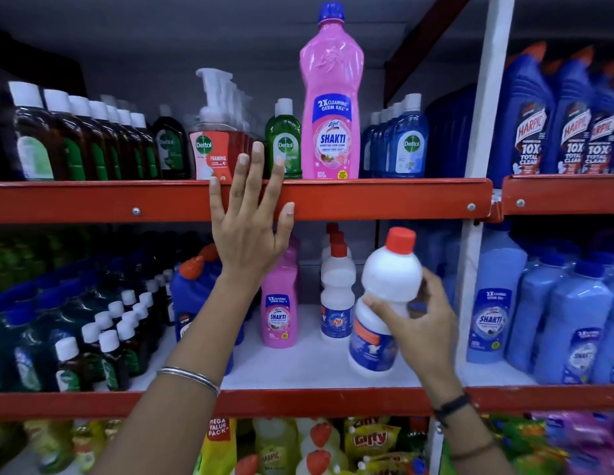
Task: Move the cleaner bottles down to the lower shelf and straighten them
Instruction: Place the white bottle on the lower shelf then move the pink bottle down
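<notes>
The tall pink bottle [331, 97] is showing glossy moulded plastic with an embossed upper body, a smooth printed label and a ribbed blue cap [331, 12]. The white bottle [388, 303] is looking like matt, opaque plastic under a ribbed red cap [400, 241]. The shelf rail [384, 200] is showing painted red metal, smooth and slightly shiny, with bright metal screw heads [136, 211]. The brown bottles [76, 142] are gleaming as translucent plastic. A thin polished metal bangle [189, 375] is shining on the left wrist.

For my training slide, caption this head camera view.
Right hand sets white bottle on lower shelf; open left hand reaches upward.
</notes>
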Demonstrator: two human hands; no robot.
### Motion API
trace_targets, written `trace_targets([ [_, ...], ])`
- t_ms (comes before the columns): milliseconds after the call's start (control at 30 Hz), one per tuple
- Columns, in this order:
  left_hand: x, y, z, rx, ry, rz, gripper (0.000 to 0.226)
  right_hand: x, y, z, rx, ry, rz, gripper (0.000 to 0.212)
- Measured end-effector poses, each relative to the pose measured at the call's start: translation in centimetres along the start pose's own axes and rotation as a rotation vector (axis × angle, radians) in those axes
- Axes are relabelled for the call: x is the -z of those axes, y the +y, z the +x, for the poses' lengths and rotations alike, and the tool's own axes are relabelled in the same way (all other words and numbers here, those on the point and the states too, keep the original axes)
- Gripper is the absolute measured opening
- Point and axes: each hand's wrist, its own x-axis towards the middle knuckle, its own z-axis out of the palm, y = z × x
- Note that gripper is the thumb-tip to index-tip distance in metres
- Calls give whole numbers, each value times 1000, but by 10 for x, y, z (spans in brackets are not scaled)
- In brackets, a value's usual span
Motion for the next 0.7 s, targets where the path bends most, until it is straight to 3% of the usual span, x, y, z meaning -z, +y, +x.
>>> trace_targets([
  [300,-5,-4,1,-33,35,19,53,-70,39,-1,-93,-58,-157,81],
  [700,2,0,3,-5,-10,11,52,-77,46,3,-75,-132,-340,85],
])
